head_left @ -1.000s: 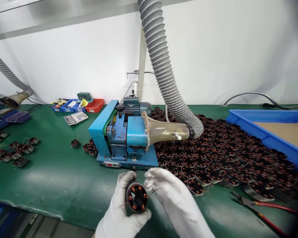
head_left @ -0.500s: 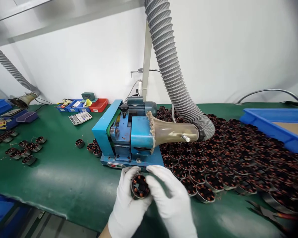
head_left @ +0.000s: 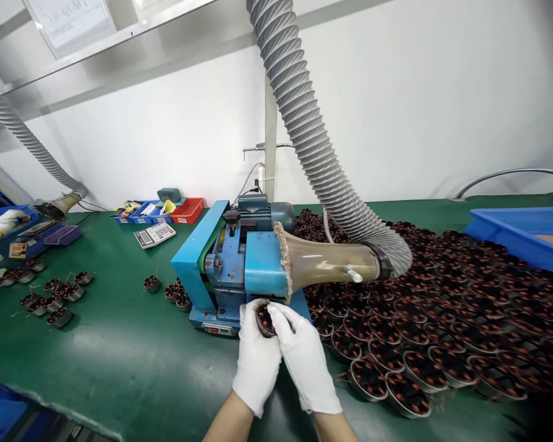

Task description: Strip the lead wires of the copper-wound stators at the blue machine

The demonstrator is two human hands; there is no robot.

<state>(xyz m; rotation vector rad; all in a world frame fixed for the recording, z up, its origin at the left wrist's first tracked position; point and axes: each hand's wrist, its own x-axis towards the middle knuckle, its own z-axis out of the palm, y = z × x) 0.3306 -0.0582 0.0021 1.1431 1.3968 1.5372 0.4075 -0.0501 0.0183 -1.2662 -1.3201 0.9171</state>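
A round metal part [head_left: 265, 321] with a black and copper inside is held up in front of the blue machine [head_left: 266, 258]. My left hand [head_left: 257, 356], in a white glove, is wrapped round its left side and underside. The fingertips of my right hand [head_left: 301, 356], also gloved in white, press together at the part's upper right edge; whether they pinch a wire there is too small to tell. Both hands are just below the machine's cover, near its base.
Many similar round parts [head_left: 410, 362] cover the bench's right side, beside a blue tray [head_left: 525, 230]. Smaller groups [head_left: 71, 291] stand at the left. A calculator [head_left: 155, 235], a red bin [head_left: 188, 210] and a grey hose [head_left: 299, 110] are behind. Another person's gloved hand [head_left: 11, 221] shows far left.
Both my hands have moved up with the part, closer to the machine. My right fingers have closed at its rim. Another person's hand has appeared far left, and the view has shifted.
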